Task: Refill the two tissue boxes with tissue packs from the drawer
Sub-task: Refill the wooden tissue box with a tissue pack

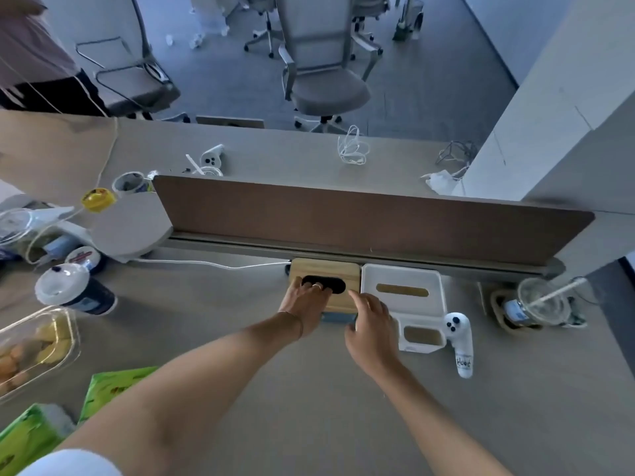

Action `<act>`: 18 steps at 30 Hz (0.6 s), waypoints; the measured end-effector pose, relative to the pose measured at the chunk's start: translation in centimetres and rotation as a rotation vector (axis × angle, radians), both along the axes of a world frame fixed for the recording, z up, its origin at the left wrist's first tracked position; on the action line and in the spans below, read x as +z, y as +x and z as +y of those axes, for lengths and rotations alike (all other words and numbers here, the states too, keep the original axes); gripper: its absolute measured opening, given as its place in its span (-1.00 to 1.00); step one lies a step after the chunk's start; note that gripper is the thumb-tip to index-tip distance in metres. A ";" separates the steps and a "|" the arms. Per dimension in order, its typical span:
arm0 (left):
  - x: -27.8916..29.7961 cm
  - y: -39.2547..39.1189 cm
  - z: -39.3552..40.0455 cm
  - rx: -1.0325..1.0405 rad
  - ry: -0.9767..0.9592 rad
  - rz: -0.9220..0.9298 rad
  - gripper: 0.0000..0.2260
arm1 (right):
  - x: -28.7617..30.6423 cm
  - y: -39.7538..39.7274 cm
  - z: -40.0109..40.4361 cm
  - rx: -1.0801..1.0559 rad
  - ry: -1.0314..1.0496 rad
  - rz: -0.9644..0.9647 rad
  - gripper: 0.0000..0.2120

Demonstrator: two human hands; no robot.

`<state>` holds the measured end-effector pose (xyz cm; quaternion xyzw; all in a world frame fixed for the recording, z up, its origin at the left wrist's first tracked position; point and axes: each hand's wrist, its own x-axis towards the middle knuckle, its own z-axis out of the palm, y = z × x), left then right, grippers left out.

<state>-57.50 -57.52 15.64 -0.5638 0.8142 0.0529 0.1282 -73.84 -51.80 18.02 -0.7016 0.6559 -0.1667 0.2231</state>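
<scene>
While the left grip (307, 301) hooks fingers into the wooden tissue box (343, 296) slot, clamped on its lid, the right grip (371, 326) hangs apart just beside; white tissue box (402, 278) beyond.

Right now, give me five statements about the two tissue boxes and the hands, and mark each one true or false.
1. The left hand has fingers in the slot of the wooden-lidded tissue box. True.
2. The white tissue box stands left of the wooden-lidded one. False: it stands to its right, side by side.
3. Green tissue packs lie on the desk at the lower left. True.
4. The right hand holds the white controller. False: the controller lies untouched beside the white tissue box.
5. Tissue sticks out of the white tissue box's slot. False: none shows.
</scene>
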 end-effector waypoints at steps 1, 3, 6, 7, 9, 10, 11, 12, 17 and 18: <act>0.0 -0.1 -0.3 -0.001 0.000 -0.023 -0.52 | -0.2 -0.3 -0.1 0.009 0.008 0.001 -0.38; 0.1 -0.1 -0.6 -0.001 0.003 -0.038 -0.53 | -0.6 -0.6 -0.2 0.015 0.017 -0.004 -0.39; 0.2 0.5 0.1 0.020 -0.004 -0.024 -0.54 | -1.0 -0.6 -0.2 0.017 0.008 -0.014 -0.40; 0.3 0.8 0.6 0.030 -0.010 -0.011 -0.55 | -1.1 -0.5 -0.1 0.021 0.000 -0.024 -0.39; 0.5 1.4 2.1 0.054 -0.009 0.022 -0.53 | -1.4 0.0 0.2 0.043 -0.014 -0.046 -0.38; 0.6 1.7 3.0 0.064 -0.008 0.035 -0.53 | -1.5 0.3 0.6 0.065 -0.022 -0.047 -0.37; 0.7 2.2 3.9 0.070 -0.008 0.041 -0.53 | -1.5 0.6 1.1 0.095 -0.037 -0.036 -0.37; 0.8 2.6 4.9 0.073 -0.011 0.043 -0.53 | -1.5 0.9 1.7 0.123 -0.060 -0.018 -0.37; 1.3 4.7 10.9 0.040 0.010 0.006 -0.51 | -2.5 2.2 6.1 0.284 -0.094 0.094 -0.39; 1.4 4.8 12.2 0.032 0.023 -0.003 -0.52 | -2.8 2.4 7.0 0.313 -0.086 0.120 -0.41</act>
